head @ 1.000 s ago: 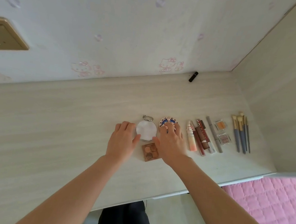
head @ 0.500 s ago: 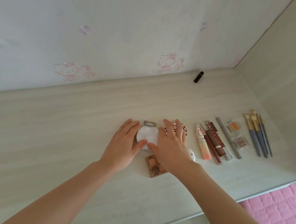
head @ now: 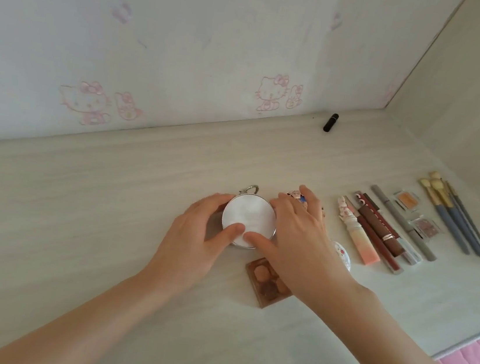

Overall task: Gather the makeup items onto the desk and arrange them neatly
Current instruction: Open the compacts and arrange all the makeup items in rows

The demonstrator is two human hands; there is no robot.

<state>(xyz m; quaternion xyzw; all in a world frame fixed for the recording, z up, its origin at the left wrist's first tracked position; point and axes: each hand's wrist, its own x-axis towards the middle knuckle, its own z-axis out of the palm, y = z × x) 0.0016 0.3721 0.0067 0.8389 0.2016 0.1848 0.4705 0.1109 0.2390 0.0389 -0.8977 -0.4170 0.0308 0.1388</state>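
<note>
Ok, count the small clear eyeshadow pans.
2: the orange pan sits farther back, the pink pan just in front, both left of the brushes. The right hand may hide others.

The round compact lies on the desk. The left hand grips the compact's left rim. The right hand lies against its right side, fingers over a second compact just right of it. A square palette sits in front of it, slightly right. Further right lie a row of tubes, then 2 small pans, then the brushes. A lipstick lies well behind it, by the wall.
</note>
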